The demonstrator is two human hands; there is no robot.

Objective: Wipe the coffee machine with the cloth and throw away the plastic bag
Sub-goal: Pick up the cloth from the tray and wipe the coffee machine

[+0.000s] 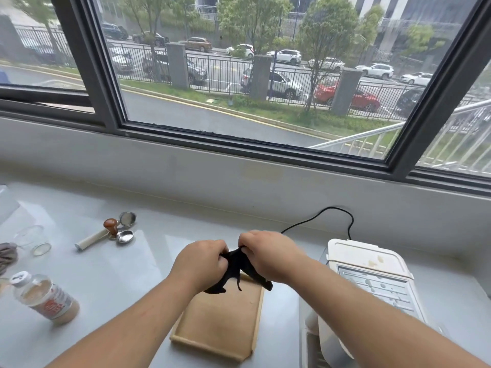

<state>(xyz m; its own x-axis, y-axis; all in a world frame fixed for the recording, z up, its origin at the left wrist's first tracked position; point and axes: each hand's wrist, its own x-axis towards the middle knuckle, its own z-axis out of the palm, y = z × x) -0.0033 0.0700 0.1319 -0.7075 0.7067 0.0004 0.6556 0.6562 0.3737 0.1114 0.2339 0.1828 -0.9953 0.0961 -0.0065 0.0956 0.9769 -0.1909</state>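
Two hands meet over the middle of the counter (132,266), pinching one black cloth between them. The left hand (202,264) bunches its left part, fingers curled tight; the right hand (268,254) pinches the right part, corners dangling above the wooden board (220,322). The white coffee machine (372,285), its top spotted, stands just right of the cloth, so the right hand is the nearer. I cannot pick out the plastic bag.

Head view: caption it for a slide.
Both hands, left hand and right hand, bunch a black cloth beside the white coffee machine.
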